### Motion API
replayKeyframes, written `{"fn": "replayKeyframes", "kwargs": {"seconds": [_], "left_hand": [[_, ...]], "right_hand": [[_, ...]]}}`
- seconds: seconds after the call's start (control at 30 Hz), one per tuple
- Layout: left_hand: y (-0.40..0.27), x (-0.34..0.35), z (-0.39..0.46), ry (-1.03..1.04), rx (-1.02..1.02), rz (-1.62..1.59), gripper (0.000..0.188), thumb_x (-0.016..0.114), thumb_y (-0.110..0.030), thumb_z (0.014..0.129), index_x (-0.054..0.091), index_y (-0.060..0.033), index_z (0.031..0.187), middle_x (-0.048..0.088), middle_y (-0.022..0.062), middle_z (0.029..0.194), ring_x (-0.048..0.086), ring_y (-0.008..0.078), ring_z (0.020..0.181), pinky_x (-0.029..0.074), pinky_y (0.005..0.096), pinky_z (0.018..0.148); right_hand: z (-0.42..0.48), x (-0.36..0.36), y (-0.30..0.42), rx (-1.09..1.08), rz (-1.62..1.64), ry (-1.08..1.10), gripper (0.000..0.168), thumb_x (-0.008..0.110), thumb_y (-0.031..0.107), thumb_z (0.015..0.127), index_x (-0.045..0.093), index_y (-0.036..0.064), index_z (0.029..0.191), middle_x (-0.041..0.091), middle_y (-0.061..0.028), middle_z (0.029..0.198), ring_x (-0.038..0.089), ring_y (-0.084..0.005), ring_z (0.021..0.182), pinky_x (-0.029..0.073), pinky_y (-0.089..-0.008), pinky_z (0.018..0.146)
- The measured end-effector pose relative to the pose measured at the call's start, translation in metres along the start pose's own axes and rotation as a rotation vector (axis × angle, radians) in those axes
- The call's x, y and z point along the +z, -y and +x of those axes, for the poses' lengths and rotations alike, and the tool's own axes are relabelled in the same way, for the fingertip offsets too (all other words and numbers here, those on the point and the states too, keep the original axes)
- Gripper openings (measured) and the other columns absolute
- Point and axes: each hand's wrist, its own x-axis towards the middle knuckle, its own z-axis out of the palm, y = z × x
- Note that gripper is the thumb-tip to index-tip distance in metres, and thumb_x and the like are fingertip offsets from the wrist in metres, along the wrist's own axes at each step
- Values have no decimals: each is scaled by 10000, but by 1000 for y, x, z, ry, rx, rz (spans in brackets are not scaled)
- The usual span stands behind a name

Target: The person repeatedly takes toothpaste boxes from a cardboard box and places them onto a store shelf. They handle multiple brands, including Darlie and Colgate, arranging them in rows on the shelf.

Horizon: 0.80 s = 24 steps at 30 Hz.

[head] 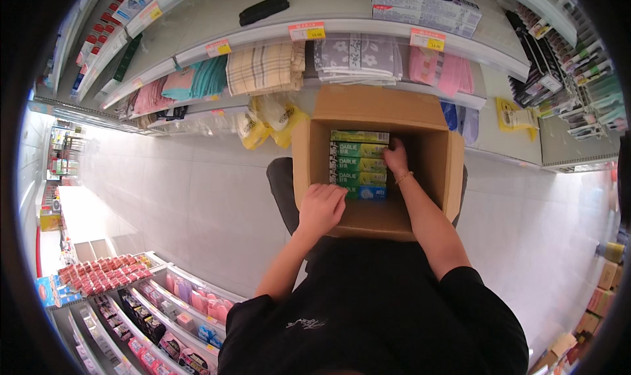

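An open cardboard box (379,105) rests in front of me, on or between my legs. Inside it, several green Darlie toothpaste boxes (362,164) lie in a row, the nearest one partly blue. My right hand (397,159) reaches into the box and touches the right ends of the toothpaste boxes near the far end; its fingertips are partly hidden. At the near left wall, my left hand (323,205) lies with curled fingers by the left end of the nearest toothpaste box. Whether either hand grips anything cannot be told.
Ahead, a shelf (345,27) holds Colgate toothpaste boxes (424,7) and a black item. Folded towels (357,59) fill the level below. Yellow plastic bags (271,121) hang at the box's left. Shelves with pink packages (197,296) stand at the lower left.
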Motion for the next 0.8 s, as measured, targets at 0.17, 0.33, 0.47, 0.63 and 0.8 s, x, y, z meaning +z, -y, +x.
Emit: {"fn": "replayKeyframes", "kwargs": {"seconds": [0.17, 0.33, 0.47, 0.63, 0.8], "left_hand": [[-4, -1, 1, -2, 10, 21, 149, 681, -47, 797, 664, -70, 944, 679, 59, 900, 653, 257, 850, 485, 383, 822], [-1, -2, -5, 21, 11, 68, 141, 674, -66, 818, 663, -85, 956, 678, 56, 889, 658, 248, 852, 485, 378, 823], [0, -8, 10, 73, -20, 29, 184, 673, -59, 828, 658, -80, 1010, 680, 73, 957, 661, 268, 905, 496, 403, 833], [-19, -22, 74, -146, 0, -155, 296, 658, 12, 841, 636, -44, 1130, 637, 145, 1182, 625, 344, 1083, 505, 425, 933], [-46, -35, 161, -371, 240, -156, 383, 674, -3, 807, 629, -72, 1181, 610, 137, 1247, 593, 359, 1127, 491, 444, 945]], "right_hand": [[3, -4, 1, -98, -161, 152, 494, 650, 147, 815, 586, -33, 1270, 702, -226, 1104, 693, -319, 942, 548, -416, 843], [-46, -2, 79, -202, -244, 279, 717, 698, 228, 826, 445, -19, 1449, 646, -296, 1211, 659, -401, 1098, 530, -428, 921], [-98, -44, 152, -447, -97, 554, 487, 658, 202, 910, 547, 0, 1339, 683, -193, 1230, 712, -261, 995, 551, -358, 863], [-147, -99, 162, -521, -204, 584, 375, 659, 179, 904, 618, 23, 1243, 731, -173, 1090, 721, -326, 973, 563, -386, 849], [-147, -105, 97, -526, -465, 506, 339, 660, 180, 891, 647, 11, 1185, 743, -162, 982, 718, -333, 913, 573, -410, 801]]}}
